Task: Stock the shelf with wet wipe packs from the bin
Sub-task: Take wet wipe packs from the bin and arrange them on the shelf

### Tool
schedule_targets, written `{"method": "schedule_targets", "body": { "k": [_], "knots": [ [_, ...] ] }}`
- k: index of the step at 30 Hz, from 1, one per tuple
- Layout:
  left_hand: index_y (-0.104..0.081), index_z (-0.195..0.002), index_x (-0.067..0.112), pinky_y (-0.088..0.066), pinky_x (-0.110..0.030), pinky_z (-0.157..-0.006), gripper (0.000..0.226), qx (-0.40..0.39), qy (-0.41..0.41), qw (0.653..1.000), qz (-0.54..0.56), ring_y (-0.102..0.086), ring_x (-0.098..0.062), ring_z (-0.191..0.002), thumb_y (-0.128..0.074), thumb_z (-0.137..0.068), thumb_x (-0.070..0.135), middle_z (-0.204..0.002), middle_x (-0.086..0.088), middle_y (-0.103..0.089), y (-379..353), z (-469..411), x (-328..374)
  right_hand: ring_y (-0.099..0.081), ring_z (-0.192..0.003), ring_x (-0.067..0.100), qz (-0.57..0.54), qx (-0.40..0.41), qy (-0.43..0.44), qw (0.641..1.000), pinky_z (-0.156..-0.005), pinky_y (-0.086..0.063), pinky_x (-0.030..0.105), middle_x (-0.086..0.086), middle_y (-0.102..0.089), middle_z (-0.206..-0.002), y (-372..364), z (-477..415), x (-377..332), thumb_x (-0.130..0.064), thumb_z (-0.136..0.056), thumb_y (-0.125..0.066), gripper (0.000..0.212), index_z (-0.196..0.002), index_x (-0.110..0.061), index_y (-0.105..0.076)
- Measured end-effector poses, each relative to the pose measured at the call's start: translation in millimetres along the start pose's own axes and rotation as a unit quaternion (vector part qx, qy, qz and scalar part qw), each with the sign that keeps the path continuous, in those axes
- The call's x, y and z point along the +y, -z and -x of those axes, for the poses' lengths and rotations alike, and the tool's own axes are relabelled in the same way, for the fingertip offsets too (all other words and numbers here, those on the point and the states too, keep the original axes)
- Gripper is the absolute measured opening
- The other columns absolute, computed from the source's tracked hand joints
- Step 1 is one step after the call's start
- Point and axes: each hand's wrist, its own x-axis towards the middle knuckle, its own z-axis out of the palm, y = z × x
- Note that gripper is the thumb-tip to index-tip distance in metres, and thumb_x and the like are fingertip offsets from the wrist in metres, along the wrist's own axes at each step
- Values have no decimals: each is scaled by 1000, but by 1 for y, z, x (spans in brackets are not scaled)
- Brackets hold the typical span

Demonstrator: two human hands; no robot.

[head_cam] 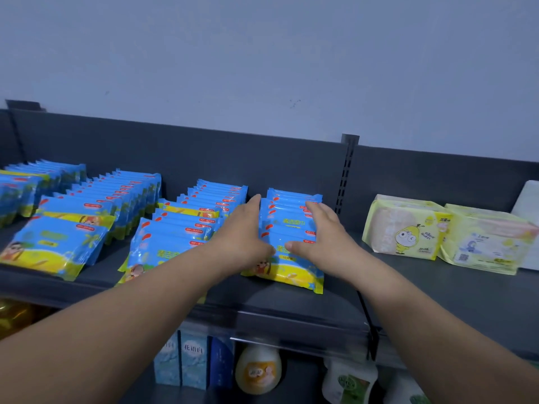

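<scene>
Two bare forearms reach up from the lower edge toward the shelf, each ending in a flat, relaxed hand. On one side the left hand lies with straight fingers pressed along the left flank of a short row of wet wipe packs, its thumb resting on the face of the front pack. On the other side the right hand has its fingers laid nearly straight over the packs' upper right corners and its thumb touching that same front face. The row sits hemmed in between the two palms, and neither hand curls round anything. These packs are blue above and yellow below (a cartoon figure shows on the front one) and lean back, overlapping like tiles, on the dark grey shelf. Just left of the left hand, partly hidden by its forearm, runs a second row of the same packs, then a third row further left and a fourth row at the edge. To the right of the right hand a slotted upright post rises against the back panel. Beyond it two pale yellow-green soft packs lie side by side, touching. Below the hands, under the shelf lip, a lower shelf holds light blue boxes, a round white bottle with an orange label and a white bottle with a green label.
</scene>
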Motion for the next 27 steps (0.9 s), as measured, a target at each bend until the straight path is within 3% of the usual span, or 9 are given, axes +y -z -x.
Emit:
{"method": "schedule_targets", "body": {
  "k": [3, 10, 18, 27],
  "knots": [
    [-8, -152, 19, -22, -26, -111, 97, 21, -40, 997, -62, -19, -16, -143, -72, -79, 24, -156, -1, -20, 16, 7, -6, -10, -148, 18, 40, 18, 34, 998, -119, -19, 39, -3, -6, -161, -2, 6, -19, -43, -81, -71, 93, -153, -25, -14],
    [-7, -153, 19, -14, -27, -117, 96, 87, -71, 983, -147, -10, -14, -146, -70, -80, 27, -158, 0, -15, 72, 40, -37, -7, -148, 15, 81, 39, 126, 988, -120, -14, 35, -4, -8, -161, -21, 21, -89, -38, -86, -67, 83, -152, -27, -18],
    [-11, -152, 14, -12, -22, -113, 95, 128, 5, 972, -199, -15, -17, -144, -70, -79, 28, -156, -5, -20, 155, 118, -112, -8, -148, 18, 109, -17, 213, 971, -120, -12, 35, 0, -10, -161, -93, 36, -193, -38, -88, -64, 80, -152, -22, -19],
    [-15, -152, 15, -23, -32, -115, 95, 154, 117, 945, -262, -22, -23, -142, -71, -77, 32, -154, -8, -25, 254, 239, -204, -13, -147, 23, 141, -72, 300, 941, -119, -15, 39, 6, -14, -160, -201, 72, -320, -41, -85, -67, 84, -152, -19, -21]
  ]
}}
